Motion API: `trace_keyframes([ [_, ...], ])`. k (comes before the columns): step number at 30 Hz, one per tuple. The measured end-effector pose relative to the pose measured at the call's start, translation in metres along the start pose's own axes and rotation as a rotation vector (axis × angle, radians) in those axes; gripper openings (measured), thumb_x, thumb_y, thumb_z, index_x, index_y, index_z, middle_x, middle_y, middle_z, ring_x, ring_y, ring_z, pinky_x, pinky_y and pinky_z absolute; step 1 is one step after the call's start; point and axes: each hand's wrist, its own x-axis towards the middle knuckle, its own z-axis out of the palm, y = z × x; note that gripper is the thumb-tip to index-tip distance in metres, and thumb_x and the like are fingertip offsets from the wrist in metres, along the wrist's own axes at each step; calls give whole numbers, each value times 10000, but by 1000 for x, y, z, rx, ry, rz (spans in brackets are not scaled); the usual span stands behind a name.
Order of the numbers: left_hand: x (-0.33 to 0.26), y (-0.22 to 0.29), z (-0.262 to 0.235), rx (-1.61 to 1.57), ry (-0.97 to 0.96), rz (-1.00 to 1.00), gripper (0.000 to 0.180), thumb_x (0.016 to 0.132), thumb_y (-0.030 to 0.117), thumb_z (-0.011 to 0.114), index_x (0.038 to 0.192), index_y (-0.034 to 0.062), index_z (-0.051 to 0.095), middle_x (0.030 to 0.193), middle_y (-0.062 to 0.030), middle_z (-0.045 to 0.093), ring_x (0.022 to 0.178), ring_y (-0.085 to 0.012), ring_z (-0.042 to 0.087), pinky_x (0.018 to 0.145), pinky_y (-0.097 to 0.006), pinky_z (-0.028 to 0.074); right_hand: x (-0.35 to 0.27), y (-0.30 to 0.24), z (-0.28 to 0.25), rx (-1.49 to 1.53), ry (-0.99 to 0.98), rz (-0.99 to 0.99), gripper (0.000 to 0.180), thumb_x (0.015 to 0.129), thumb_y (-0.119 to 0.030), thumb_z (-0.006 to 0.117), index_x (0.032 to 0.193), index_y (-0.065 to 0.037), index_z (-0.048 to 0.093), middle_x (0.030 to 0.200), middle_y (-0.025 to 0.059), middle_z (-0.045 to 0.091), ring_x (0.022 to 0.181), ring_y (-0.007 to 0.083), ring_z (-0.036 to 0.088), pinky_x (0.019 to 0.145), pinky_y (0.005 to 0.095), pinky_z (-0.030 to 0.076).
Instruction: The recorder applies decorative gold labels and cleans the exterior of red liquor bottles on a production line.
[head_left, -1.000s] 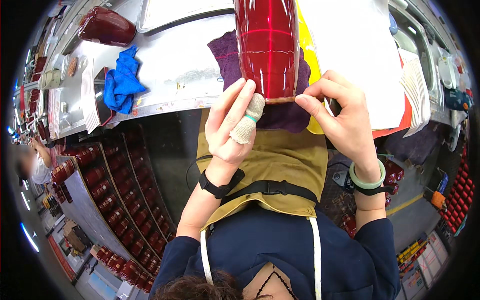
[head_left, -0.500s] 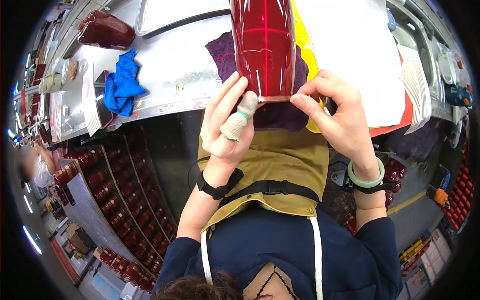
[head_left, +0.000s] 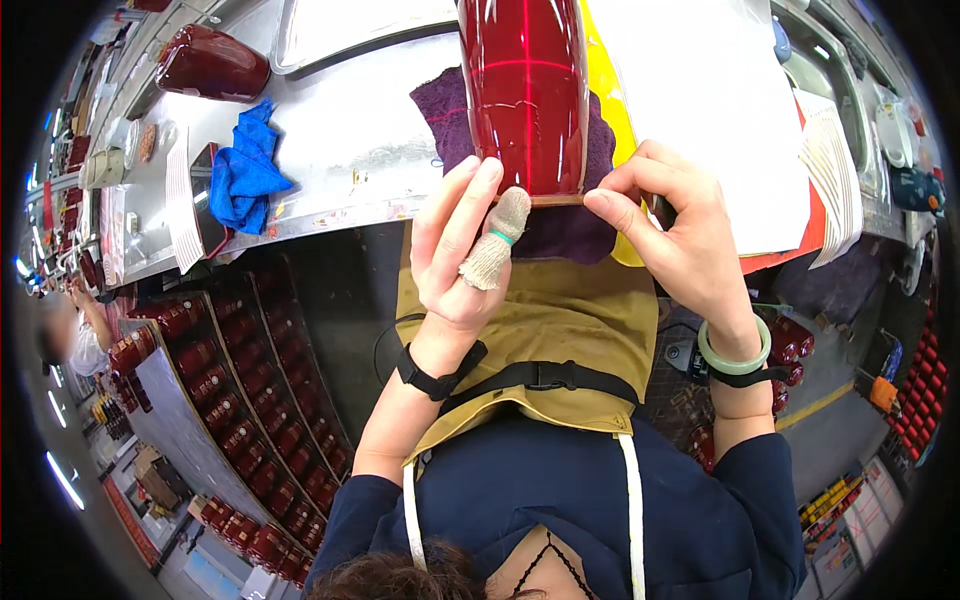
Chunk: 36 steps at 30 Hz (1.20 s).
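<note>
A glossy dark-red jar (head_left: 525, 110) lies on its side on a purple cloth (head_left: 445, 110), one end toward me. Bright red lines cross on its surface. Against its near left edge rests my left hand (head_left: 462, 245), fingers along the side and the thumb, in a pale fabric finger cover (head_left: 490, 255), at the end rim. At the near right corner, the thumb and forefinger of my right hand (head_left: 675, 215) pinch closed. A thin brownish edge runs between the hands; I cannot tell whether it is a strip or the rim.
A blue cloth (head_left: 242, 175) and another red jar (head_left: 212, 62) lie on the metal table at left. White paper (head_left: 715, 120) and a yellow sheet (head_left: 622, 120) are at right. Racks of red jars (head_left: 240, 400) stand below left. A person (head_left: 85, 330) is at far left.
My left hand has shifted slightly right, its covered thumb now further over the jar's near end. The jar has moved slightly left. My right hand stays nearly in place.
</note>
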Motion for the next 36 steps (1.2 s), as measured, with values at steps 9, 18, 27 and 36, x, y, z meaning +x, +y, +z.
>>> trace_keyframes([
  [9,17,8,4,-10,-90,58,227,816,-37,798,1036,-17,746,1217,-149,733,1194,-355,637,936,-404,600,2,5,2,3,7,-3,175,900,-152,786,875,11,726,754,101,625,651,212,581,618,347,452],
  [18,5,0,8,-5,58,-59,296,764,-123,792,1052,-90,733,1129,-175,760,1065,-354,735,877,-394,626,1,-1,2,62,22,-28,177,890,-136,796,858,16,710,748,101,617,637,205,567,612,340,442],
  [27,1,3,1,61,-19,3,368,788,-118,805,1146,-120,718,1153,-203,739,1053,-320,714,924,-377,604,3,5,4,31,24,-20,191,891,-152,796,853,15,710,738,95,604,643,198,557,609,338,435],
  [36,14,12,4,117,-78,137,367,778,-101,817,1132,-65,730,1214,-185,723,1177,-358,660,932,-381,601,4,11,7,26,38,-36,190,892,-155,795,860,14,714,743,93,606,628,188,555,599,333,438],
])
